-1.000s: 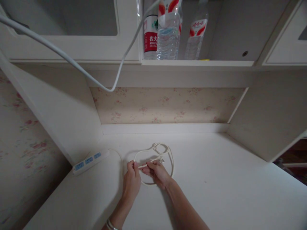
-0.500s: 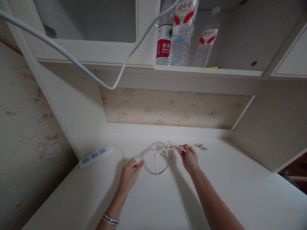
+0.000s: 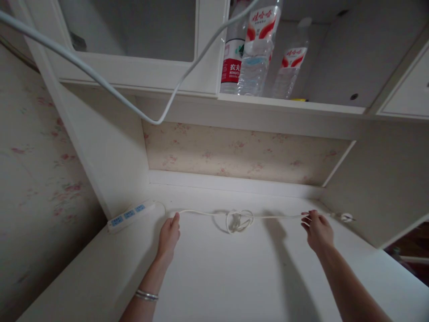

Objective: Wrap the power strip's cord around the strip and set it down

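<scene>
A white power cord (image 3: 278,217) stretches between my two hands above the desk, with a loose knot of loops in its middle. My left hand (image 3: 168,235) is closed on the cord, on the side toward the power strip (image 3: 130,217). At the other end my right hand (image 3: 317,230) pinches the cord. Just beyond its fingers, to the right, the plug (image 3: 346,218) sticks out. The power strip, with blue socket faces, lies at the desk's left side, and a short run of its cord curves toward my left hand.
The white desktop (image 3: 228,277) is bounded by side panels and a back ledge. Plastic bottles (image 3: 256,53) stand on the shelf above. A thick white cable (image 3: 110,89) hangs across the upper left, close to the camera. Flowered wallpaper (image 3: 43,170) covers the left wall.
My hands have moved apart, the right one far to the right with the plug, the left one a little left. The cord is pulled straighter and its loops have shrunk into a tighter bunch.
</scene>
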`<control>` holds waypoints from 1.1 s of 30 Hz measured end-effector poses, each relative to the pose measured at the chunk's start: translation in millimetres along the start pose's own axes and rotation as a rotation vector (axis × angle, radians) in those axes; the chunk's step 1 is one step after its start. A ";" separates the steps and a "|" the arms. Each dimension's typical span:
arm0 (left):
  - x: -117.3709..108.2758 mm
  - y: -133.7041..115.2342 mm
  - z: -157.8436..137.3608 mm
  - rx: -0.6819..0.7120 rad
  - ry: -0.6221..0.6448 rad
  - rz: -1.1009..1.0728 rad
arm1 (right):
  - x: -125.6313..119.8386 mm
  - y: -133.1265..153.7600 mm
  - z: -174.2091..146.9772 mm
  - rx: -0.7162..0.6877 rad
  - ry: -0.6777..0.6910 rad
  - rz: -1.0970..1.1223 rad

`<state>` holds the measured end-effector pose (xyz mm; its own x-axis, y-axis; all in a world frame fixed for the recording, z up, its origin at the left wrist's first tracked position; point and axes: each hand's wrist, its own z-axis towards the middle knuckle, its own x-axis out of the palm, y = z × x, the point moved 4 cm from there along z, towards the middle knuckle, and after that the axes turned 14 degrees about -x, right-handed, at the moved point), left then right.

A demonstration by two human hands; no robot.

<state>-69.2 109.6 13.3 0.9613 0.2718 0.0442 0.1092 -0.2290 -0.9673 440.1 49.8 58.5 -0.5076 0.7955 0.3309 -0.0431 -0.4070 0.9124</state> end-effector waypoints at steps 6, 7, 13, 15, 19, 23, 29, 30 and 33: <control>27.7 -0.2 -11.2 -0.045 0.277 -0.194 | 74.6 55.0 -70.9 -0.074 0.553 0.001; 30.5 0.3 -13.0 -0.045 0.292 -0.196 | 89.4 63.3 -88.7 -0.077 0.637 -0.017; 39.7 3.0 -23.9 -0.033 0.359 -0.136 | 168.7 73.2 -206.8 -0.053 1.134 -0.099; 42.8 5.2 -26.8 -0.018 0.400 -0.106 | 188.8 65.0 -241.0 -0.135 1.257 -0.145; 46.0 13.5 -26.9 0.004 0.431 -0.083 | 219.3 46.5 -285.7 -0.434 1.329 -0.307; 40.5 13.9 -26.5 -0.005 0.426 -0.071 | 237.4 29.6 -298.4 -0.574 1.278 -0.477; 37.4 0.6 -39.1 0.028 0.472 0.040 | 237.4 20.0 -289.7 -0.540 1.192 -0.429; 37.7 0.1 -39.9 0.030 0.441 0.060 | 233.9 17.5 -288.5 -0.497 1.178 -0.394; 41.6 0.4 -41.4 0.062 0.403 0.094 | 217.5 5.5 -286.3 -0.293 1.052 -0.212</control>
<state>-18.7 82.1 25.1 0.9897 -0.1380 0.0370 0.0124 -0.1755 -0.9844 83.1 92.1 66.4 -0.9366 0.1407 -0.3209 -0.3464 -0.5087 0.7882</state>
